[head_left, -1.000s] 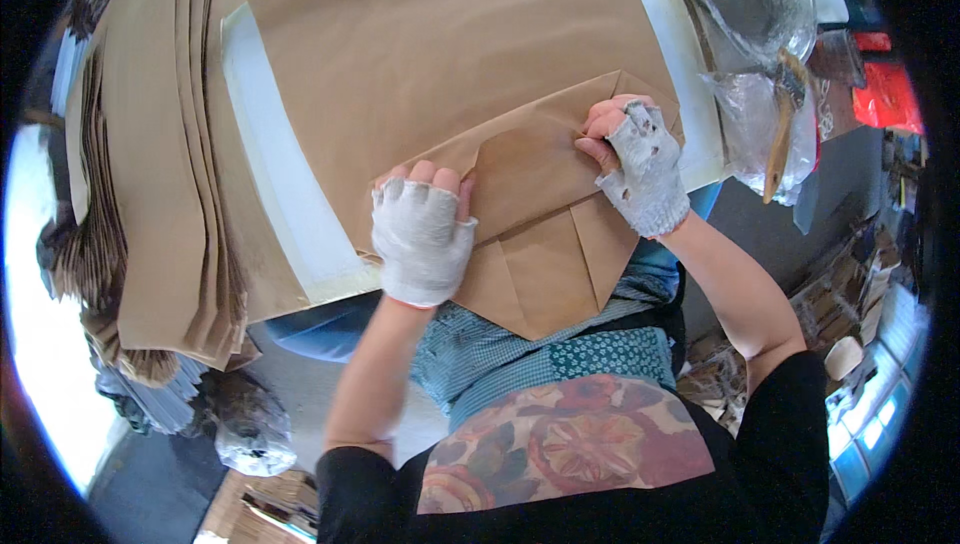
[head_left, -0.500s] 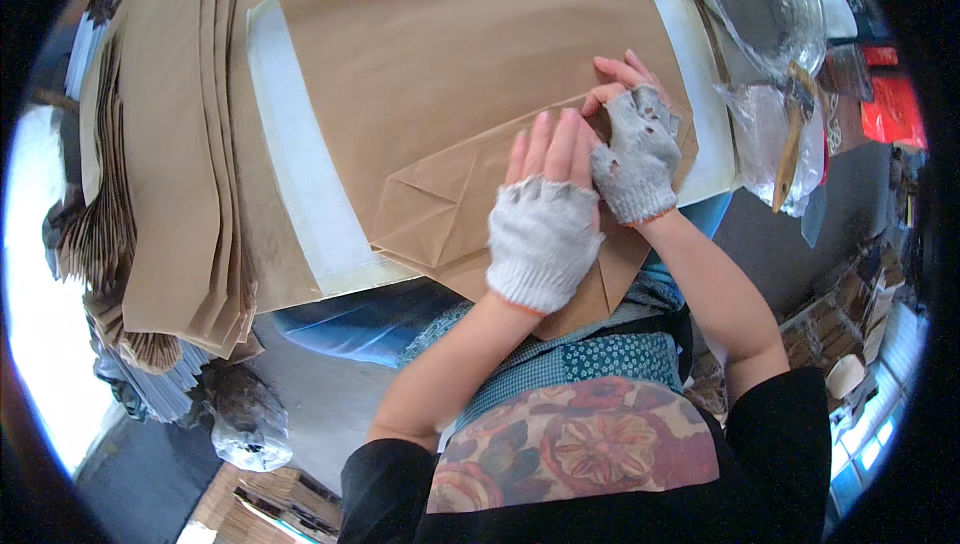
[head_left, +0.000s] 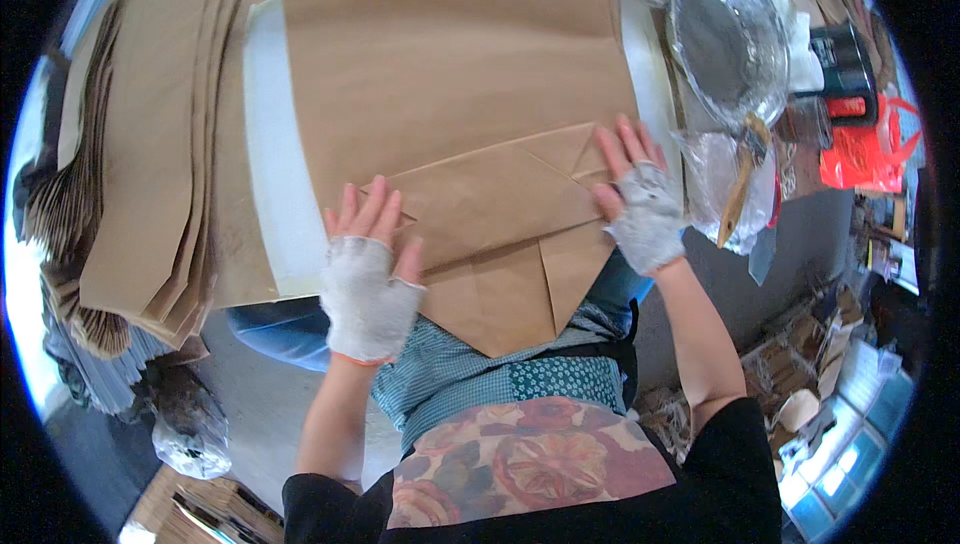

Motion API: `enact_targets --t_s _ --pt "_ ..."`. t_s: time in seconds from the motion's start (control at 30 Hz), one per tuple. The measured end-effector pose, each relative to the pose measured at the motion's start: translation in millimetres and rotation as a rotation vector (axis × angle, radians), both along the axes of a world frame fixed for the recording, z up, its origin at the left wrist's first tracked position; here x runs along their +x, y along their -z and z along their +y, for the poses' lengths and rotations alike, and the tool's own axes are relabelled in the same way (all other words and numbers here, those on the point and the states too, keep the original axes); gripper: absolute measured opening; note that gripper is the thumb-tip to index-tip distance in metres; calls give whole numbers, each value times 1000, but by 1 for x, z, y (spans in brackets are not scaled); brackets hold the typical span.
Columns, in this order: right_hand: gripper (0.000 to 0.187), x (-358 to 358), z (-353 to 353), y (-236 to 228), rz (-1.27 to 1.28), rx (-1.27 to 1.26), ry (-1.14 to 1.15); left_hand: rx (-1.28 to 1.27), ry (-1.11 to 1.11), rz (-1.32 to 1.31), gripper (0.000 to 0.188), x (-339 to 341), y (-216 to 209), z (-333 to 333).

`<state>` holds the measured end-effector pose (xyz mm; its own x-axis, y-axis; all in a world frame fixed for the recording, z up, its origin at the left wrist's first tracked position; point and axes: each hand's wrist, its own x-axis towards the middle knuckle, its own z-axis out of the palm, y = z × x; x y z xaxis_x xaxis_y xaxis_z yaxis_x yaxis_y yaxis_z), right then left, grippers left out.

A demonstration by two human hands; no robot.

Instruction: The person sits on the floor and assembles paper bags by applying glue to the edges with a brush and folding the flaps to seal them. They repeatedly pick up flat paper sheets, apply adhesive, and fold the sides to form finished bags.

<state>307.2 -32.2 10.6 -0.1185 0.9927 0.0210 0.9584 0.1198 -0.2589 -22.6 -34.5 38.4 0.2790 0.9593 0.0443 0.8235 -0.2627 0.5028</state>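
A large brown paper bag [head_left: 460,74] lies flat across the table, its near end folded into a band with creased corners. One pointed flap [head_left: 505,294] of it hangs past the table edge toward my lap. My left hand [head_left: 372,269], in a white fingerless knit glove, rests with fingers spread on the left corner of the fold. At the opposite corner, my right hand [head_left: 640,199], gloved the same way, lies with outstretched fingers on the paper. Neither hand holds anything.
Stacked brown paper bags [head_left: 160,164] fill the table's left side. A white strip [head_left: 285,144] shows beside the bag. To the right are a plastic-lined basin [head_left: 730,39], a wooden-handled brush [head_left: 742,184], a dark mug [head_left: 845,69] and a red plastic bag [head_left: 870,159].
My hands have moved apart from the middle of the fold to its two ends. The folded band now lies nearly straight across, with more of the flap showing. The view has shifted slightly.
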Motion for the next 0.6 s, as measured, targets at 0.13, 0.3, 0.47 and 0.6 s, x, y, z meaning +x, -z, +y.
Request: enact_targets --t_s 0.13,0.3,0.47,0.6 --pt "50 19 13 3 603 82 271 77 251 -40 54 47 -18 -5" --pt "46 46 47 18 1283 -222 750 36 214 -227 65 22 -13 44" --pt "47 18 35 45 774 97 442 -41 -481 -1158 44 -66 -32 68" --pt "46 35 44 48 839 77 481 191 -909 -1543 35 -106 -78 75"
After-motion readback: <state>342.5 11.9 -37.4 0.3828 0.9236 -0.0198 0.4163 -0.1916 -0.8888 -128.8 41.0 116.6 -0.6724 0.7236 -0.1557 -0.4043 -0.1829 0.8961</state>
